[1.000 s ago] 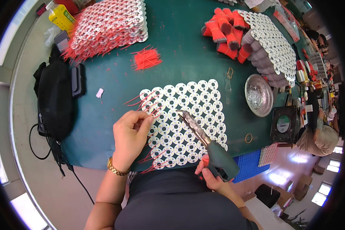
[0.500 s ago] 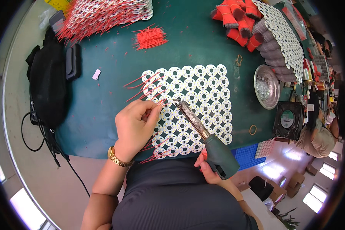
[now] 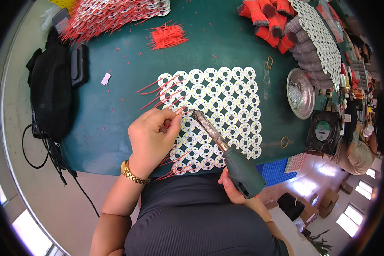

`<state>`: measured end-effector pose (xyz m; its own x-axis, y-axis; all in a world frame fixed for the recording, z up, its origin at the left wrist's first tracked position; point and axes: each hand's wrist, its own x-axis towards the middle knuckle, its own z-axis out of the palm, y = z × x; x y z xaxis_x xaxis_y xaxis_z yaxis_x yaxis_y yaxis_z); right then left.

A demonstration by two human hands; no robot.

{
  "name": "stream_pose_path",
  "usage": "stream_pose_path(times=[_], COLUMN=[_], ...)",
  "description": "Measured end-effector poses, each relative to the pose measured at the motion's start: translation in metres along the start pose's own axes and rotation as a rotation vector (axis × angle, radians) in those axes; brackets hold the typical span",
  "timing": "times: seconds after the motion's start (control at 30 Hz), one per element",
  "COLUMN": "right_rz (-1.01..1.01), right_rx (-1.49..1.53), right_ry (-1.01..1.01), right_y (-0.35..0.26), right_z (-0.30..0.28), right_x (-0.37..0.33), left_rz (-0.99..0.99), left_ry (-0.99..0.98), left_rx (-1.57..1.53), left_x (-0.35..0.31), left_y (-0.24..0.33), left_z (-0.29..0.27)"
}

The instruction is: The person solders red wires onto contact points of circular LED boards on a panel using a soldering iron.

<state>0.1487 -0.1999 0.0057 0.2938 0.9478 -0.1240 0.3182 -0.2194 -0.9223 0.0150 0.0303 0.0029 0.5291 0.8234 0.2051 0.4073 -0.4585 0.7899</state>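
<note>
A panel of round white circuit boards (image 3: 215, 103), joined in rows, lies flat on the green table. Red wires (image 3: 158, 90) stick out to the left from several boards in its left columns. My left hand (image 3: 152, 132), with a gold watch at the wrist, pinches a thin red wire (image 3: 179, 111) over the panel's left side. My right hand (image 3: 233, 187) is wrapped round the dark green handle of a soldering iron (image 3: 243, 170). The iron's metal barrel slants up and left, its tip close to the wire end at a board in the second column.
A loose pile of red wires (image 3: 168, 36) lies beyond the panel. Wired boards (image 3: 115, 17) are stacked far left, red wire bundles (image 3: 269, 21) and more panels (image 3: 322, 47) far right. A metal bowl (image 3: 301, 94) and black fan-like device (image 3: 323, 130) stand right; a black bag (image 3: 51, 94) left.
The soldering iron's tip has shifted slightly left, nearer to the pinched wire. My left hand has moved up a little. The view has shifted slightly.
</note>
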Motion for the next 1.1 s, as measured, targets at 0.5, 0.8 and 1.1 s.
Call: stream_pose_path(times=[0.5,0.8,1.1], right_rz=[-0.006,-0.117,-0.083], right_rx=[-0.054,0.077,-0.041], right_ry=[0.045,0.055,0.051], right_y=[-0.009,0.013,0.006], right_z=[0.004,0.007,0.008], right_x=[0.005,-0.007,-0.003], left_rz=[0.006,0.000,0.026], left_ry=[0.064,0.096,0.118], left_rx=[0.022,0.004,0.034], left_x=[-0.002,-0.003,-0.002], left_y=[0.000,-0.001,-0.003], left_z=[0.001,0.004,0.007])
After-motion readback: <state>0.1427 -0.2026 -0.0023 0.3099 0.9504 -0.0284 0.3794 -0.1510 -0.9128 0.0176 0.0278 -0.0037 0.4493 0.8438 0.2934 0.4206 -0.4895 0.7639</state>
